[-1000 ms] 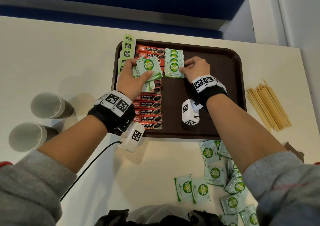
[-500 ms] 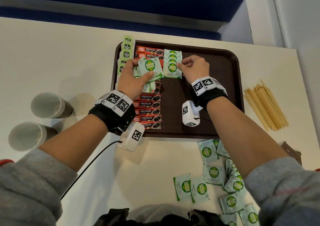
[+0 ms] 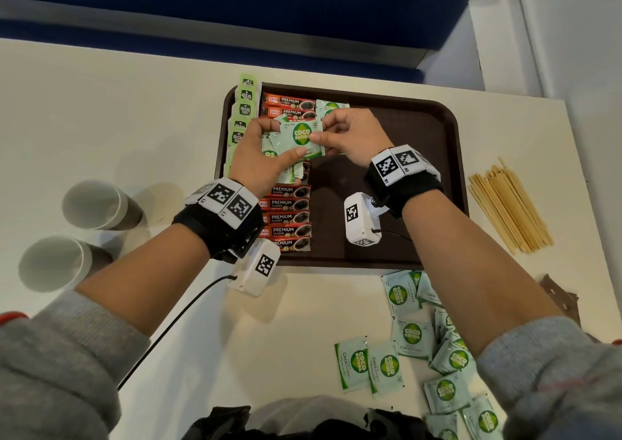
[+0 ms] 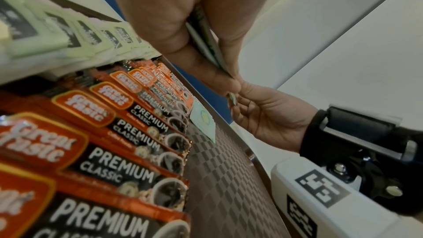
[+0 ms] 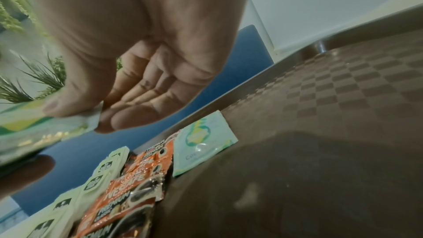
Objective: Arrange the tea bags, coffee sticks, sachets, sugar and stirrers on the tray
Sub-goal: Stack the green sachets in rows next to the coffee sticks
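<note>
Left hand [image 3: 259,160]: fingers and thumb curled round a fanned bunch of sugar sachets [image 3: 286,156], held above the left part of the tray; its grip is closed on the bunch.
Right hand [image 3: 350,136]: thumb and fingertips pinch the right edge of the top sachet [image 3: 301,136] of that bunch; the left wrist view shows the same pinch on the sachet's thin edge.
Top sachet: face up, long axis running left to right, logo text reading upright toward the person.
Tray [image 3: 420,156]: dark brown, on the table [image 3: 117,119], its right half bare.
Tea bags [image 3: 244,109]: a green overlapping column along the tray's left rim, the column running near to far.
Coffee sticks [image 3: 286,217]: a red column just right of the tea bags, each stick's long axis lying left to right.
Placed sachets [image 3: 331,107]: beside the far coffee sticks, mostly hidden by the right hand; their number is hard to tell.
Loose sachets [image 3: 410,335]: scattered on the table near the tray's near edge, pointing many ways.
Stirrers [image 3: 508,207]: a wooden bundle on the table right of the tray, long axis slanting near to far.
Cups [image 3: 91,204]: two, on the table left of the tray.
</note>
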